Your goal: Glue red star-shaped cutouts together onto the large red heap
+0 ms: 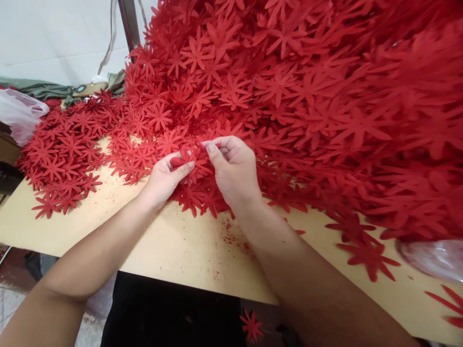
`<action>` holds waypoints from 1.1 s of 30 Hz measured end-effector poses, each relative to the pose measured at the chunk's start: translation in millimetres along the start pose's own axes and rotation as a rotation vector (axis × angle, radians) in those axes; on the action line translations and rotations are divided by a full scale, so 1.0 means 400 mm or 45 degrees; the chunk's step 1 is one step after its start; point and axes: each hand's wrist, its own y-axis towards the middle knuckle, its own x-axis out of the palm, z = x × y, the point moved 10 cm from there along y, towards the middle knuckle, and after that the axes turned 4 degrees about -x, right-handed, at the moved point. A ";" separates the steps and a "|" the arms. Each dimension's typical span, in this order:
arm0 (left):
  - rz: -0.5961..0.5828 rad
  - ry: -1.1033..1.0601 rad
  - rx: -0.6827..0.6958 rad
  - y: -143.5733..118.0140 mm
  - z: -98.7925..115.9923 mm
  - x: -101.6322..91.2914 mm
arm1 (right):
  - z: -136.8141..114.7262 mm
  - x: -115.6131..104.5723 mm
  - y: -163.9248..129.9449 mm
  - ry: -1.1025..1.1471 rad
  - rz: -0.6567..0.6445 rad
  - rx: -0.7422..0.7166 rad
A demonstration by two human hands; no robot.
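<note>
Red felt flower (191, 161) half-hidden between pinching hands, left (164, 178), right (233, 168)

Matt felt flowers (191, 161) (smooth board (173, 246))

You have nothing to read here: no words, labels, brands, numbers or signs show on the red felt flowers (289, 96), the tan table (173, 250), or the clear plastic bag (20, 115) at upper left.
</note>
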 end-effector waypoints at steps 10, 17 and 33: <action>0.201 0.099 0.143 -0.006 0.045 -0.029 | -0.008 -0.025 0.001 0.053 0.092 0.056; 0.302 0.065 0.202 0.016 0.077 -0.090 | -0.010 -0.110 0.035 -0.034 0.299 -0.121; 0.026 0.022 0.008 -0.004 -0.005 -0.004 | -0.043 0.018 -0.015 -0.127 -0.043 -0.136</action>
